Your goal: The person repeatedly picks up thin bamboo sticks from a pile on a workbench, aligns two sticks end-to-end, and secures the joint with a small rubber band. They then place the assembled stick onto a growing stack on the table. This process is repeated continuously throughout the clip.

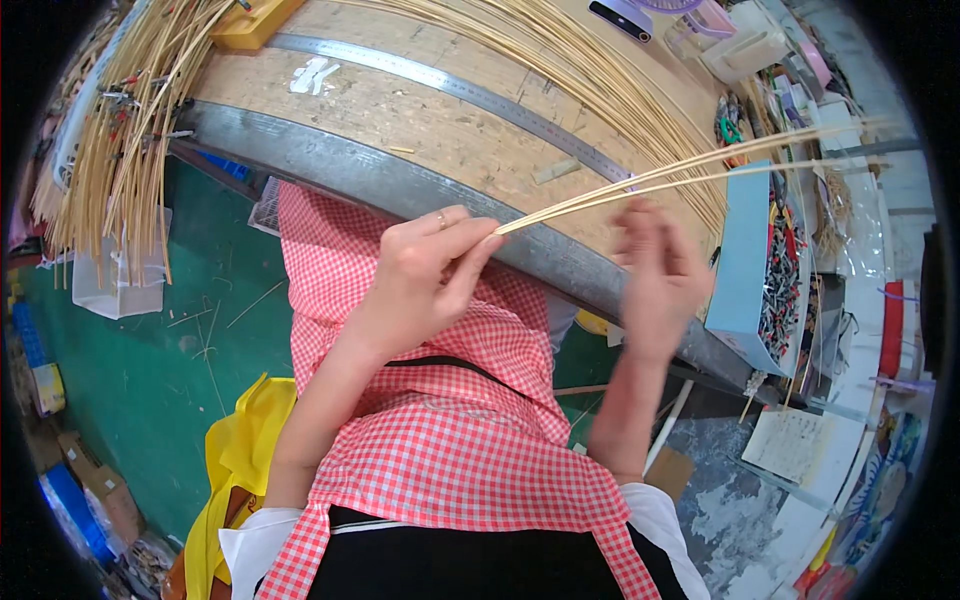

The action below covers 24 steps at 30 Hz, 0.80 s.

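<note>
Pale chipboard makes up the wide workbench point(420, 120), edged with a grey metal rim, and it fills the top of the view, with a long steel ruler point(450, 88) lying across it. Over the bench fans a great sheaf of thin straw-coloured cane strips point(590, 70), and a second bundle of the same cane point(120, 150) hangs off its left end above the green floor point(140, 370). Below the bench the person's red-and-white checked apron point(440, 420) covers the lap. To the right stands a light blue box of small parts point(745, 260). The left hand point(425, 275) pinches one end of a few long thin cane splints point(660, 180) between thumb and fingers, and they run up and to the right over the bench edge. The right hand point(655, 280) is smeared by motion just under the splints; I cannot tell whether it is spread or gripping, nor whether it touches them. As I judge it, the splints could slide out of that narrow pinch or kink if the right hand pulls sideways. Their far tips fade into the clutter at the right rim.
</note>
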Tool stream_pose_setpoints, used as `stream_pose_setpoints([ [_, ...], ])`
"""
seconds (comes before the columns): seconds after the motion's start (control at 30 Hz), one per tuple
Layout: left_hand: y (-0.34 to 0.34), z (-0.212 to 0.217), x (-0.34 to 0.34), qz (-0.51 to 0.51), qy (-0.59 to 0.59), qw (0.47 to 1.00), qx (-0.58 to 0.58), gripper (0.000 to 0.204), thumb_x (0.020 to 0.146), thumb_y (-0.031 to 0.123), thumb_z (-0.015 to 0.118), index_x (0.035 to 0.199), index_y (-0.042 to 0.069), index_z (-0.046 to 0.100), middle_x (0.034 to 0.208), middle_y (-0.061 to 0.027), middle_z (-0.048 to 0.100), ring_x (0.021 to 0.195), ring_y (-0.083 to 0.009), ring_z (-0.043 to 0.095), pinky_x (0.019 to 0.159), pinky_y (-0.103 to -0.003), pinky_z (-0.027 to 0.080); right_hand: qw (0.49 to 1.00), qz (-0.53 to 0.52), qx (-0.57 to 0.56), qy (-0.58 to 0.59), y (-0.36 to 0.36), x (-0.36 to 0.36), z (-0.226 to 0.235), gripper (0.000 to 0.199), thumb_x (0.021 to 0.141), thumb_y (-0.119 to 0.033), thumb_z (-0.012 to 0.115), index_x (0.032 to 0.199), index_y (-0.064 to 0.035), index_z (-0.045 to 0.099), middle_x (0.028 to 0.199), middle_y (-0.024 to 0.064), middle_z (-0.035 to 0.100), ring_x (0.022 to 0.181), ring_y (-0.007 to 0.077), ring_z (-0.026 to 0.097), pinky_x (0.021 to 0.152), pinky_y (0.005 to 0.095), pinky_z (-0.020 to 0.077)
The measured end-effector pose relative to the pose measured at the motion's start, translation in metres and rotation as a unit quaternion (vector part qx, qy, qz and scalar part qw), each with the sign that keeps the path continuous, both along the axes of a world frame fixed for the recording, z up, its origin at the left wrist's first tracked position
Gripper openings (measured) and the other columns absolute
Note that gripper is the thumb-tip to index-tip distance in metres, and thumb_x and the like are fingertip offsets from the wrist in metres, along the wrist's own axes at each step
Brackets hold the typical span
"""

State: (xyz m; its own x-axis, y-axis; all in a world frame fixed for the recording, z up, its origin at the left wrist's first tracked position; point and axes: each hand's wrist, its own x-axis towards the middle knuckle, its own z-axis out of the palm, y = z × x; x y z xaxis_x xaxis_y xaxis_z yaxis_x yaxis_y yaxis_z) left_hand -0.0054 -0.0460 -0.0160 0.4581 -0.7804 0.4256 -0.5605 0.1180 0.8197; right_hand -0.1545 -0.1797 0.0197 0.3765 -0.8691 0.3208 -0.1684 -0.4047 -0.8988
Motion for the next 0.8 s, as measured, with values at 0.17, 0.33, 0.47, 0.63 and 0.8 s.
stream_pose_setpoints([
  [0.17, 0.020, -0.013, 0.006, 0.019, 0.083, 0.996, 0.030, 0.007, 0.082, 0.002, 0.061, 0.082, -0.003, 0.067, 0.064, -0.0110, 0.059, 0.055, -0.0190, 0.056, 0.050, -0.028, 0.040, 0.945, -0.237, -0.194, 0.113, -0.133, -0.147, 0.026, 0.022, 0.090, -0.015, 0.058, 0.103, 0.0004, 0.066, 0.087, 0.0072, 0.068, 0.073, 0.0103, 0.059, 0.065, 0.0239, 0.0464],
  [0.33, 0.027, -0.027, 0.009, -0.009, 0.173, 0.984, 0.032, 0.013, 0.085, 0.006, 0.059, 0.083, -0.003, 0.068, 0.072, -0.0110, 0.065, 0.062, -0.0152, 0.059, 0.056, -0.026, 0.044, 0.834, -0.198, -0.176, 0.484, -0.245, -0.314, 0.005, 0.026, 0.083, -0.018, 0.064, 0.099, 0.0027, 0.066, 0.083, 0.0134, 0.068, 0.071, 0.0193, 0.062, 0.069, 0.0311, 0.0484],
  [0.47, 0.025, -0.038, 0.008, -0.015, 0.190, 0.982, 0.006, 0.016, 0.088, 0.009, 0.057, 0.085, -0.003, 0.068, 0.069, -0.0051, 0.062, 0.058, -0.0089, 0.050, 0.051, -0.025, 0.036, 0.774, -0.076, -0.058, 0.626, -0.248, -0.297, -0.015, 0.027, 0.081, -0.016, 0.063, 0.099, 0.0037, 0.066, 0.083, 0.0159, 0.068, 0.073, 0.0225, 0.064, 0.070, 0.0322, 0.0487],
  [0.63, 0.028, -0.031, 0.008, -0.028, 0.214, 0.975, 0.052, 0.015, 0.086, 0.008, 0.059, 0.085, -0.004, 0.068, 0.076, -0.0106, 0.067, 0.068, -0.0153, 0.061, 0.062, -0.026, 0.046, 0.824, -0.135, -0.098, 0.542, -0.253, -0.313, -0.027, 0.021, 0.080, -0.012, 0.064, 0.094, 0.0038, 0.064, 0.087, 0.0196, 0.065, 0.084, 0.0283, 0.064, 0.074, 0.0378, 0.0475],
  [0.8, 0.027, -0.034, 0.008, -0.019, 0.192, 0.980, 0.044, 0.014, 0.086, 0.008, 0.059, 0.084, -0.003, 0.068, 0.075, -0.0101, 0.067, 0.066, -0.0149, 0.060, 0.060, -0.026, 0.045, 0.789, -0.189, -0.124, 0.571, -0.239, -0.303, -0.019, 0.018, 0.083, -0.012, 0.061, 0.093, 0.0025, 0.063, 0.091, 0.0195, 0.064, 0.088, 0.0328, 0.062, 0.076, 0.0390, 0.0467],
])
